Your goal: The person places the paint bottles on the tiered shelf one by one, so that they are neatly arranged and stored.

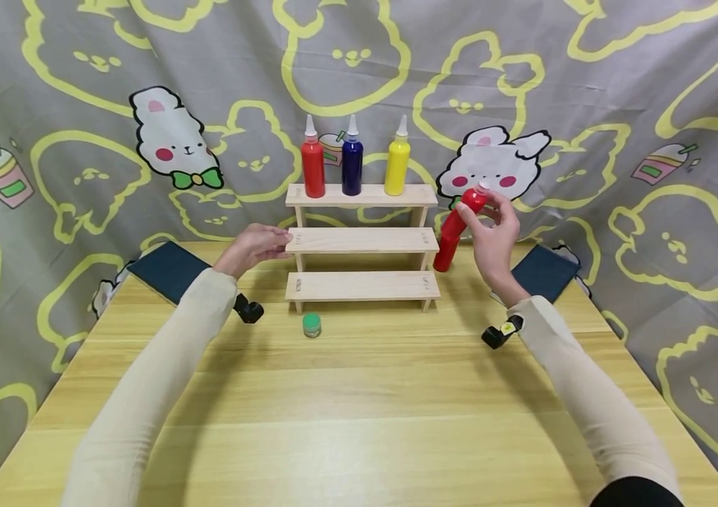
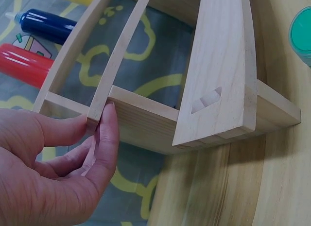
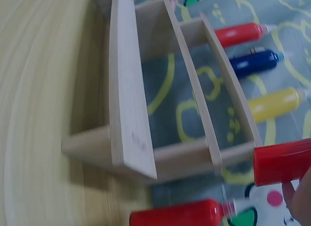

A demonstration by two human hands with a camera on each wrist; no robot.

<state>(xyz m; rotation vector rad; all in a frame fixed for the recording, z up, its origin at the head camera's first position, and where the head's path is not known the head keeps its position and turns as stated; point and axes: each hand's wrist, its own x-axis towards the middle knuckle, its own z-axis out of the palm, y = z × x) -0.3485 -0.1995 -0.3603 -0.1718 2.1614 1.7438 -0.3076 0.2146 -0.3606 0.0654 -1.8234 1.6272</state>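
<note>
A three-tier wooden rack (image 1: 361,240) stands on the table. My left hand (image 1: 256,245) pinches the left end of its middle board between thumb and fingers, seen close in the left wrist view. To the right of the rack, my right hand (image 1: 497,236) holds a red squeeze bottle (image 3: 279,163) raised and tilted. Below it, a second red bottle (image 1: 444,253) stands on the table beside the rack. On the top board are a red bottle (image 1: 313,167), a dark blue bottle (image 1: 352,167) and a yellow bottle (image 1: 397,167), all upright with white nozzles.
A small jar with a green lid (image 1: 311,324) sits in front of the rack's left part. Dark flat pads lie at the back left (image 1: 170,271) and back right (image 1: 545,272) of the table. A patterned grey curtain (image 1: 359,63) hangs close behind the rack.
</note>
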